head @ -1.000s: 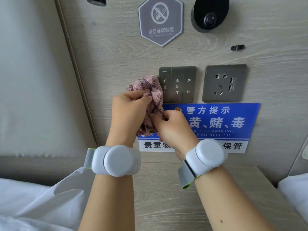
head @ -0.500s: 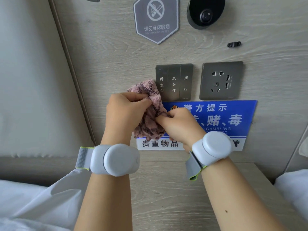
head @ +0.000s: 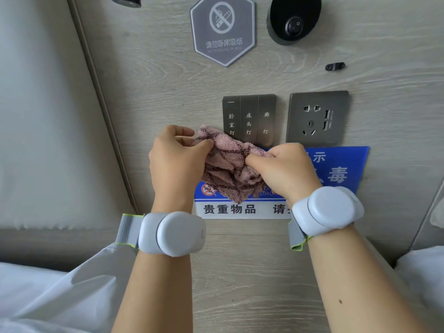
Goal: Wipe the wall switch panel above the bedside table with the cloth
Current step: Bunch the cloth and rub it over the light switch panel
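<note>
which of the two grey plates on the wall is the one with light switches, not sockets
The switch panel, the left plate, right above the pink cloth. It has three tall keys with printed labels. The outlet plate to its right shows plug holes and USB ports.

The cloth and right hand hide most of the blue notice; at twelve o'clock the frame crops the no-smoking sign.

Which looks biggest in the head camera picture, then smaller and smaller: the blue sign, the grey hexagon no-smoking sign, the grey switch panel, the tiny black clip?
1. Blue warning sign, though hands hide part of it
2. Grey hexagon no-smoking sign
3. Grey three-button switch panel
4. Small black clip

All hang on one wall, so nearness hardly matters.
</note>
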`<state>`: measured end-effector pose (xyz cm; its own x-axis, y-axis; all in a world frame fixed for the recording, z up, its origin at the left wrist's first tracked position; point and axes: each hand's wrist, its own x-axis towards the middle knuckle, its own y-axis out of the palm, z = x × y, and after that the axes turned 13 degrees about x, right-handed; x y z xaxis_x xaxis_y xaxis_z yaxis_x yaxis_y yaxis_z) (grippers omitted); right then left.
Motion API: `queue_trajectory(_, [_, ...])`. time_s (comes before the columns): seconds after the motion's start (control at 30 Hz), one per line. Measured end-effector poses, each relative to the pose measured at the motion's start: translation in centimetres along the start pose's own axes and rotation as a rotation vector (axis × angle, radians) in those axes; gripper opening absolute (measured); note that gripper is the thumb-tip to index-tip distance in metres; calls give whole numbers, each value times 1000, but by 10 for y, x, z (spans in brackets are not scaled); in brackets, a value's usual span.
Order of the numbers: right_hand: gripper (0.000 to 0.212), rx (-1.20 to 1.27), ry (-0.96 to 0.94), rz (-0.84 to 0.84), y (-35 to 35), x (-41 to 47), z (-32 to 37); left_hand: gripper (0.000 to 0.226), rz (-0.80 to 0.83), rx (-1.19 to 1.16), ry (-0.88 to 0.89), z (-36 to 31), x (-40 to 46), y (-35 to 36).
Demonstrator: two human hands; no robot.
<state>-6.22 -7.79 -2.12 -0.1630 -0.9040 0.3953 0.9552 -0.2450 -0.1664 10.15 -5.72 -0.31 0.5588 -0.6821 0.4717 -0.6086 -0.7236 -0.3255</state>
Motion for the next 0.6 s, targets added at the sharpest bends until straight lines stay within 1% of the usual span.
queue_trajectory(0.13, [45,-66,-13,-41,-6,0,2,22,48,-21,8,2,1,3])
queue_trajectory(0.2, [40,-89,-16,-64,-9,1,4,25,69,-28,8,2,1,4])
queue_trajectory(0.33, [43,-125,-23,-97,-13,1,5,30,101,-54,-4,1,0,6])
queue_trajectory(0.5, [37,-145,-47,-141,-19,2,6,37,171,-103,-13,-2,-1,8])
queue_trajectory(0.6, [37,-127,-63,-182,-24,2,8,31,222,-144,-12,-5,-4,8])
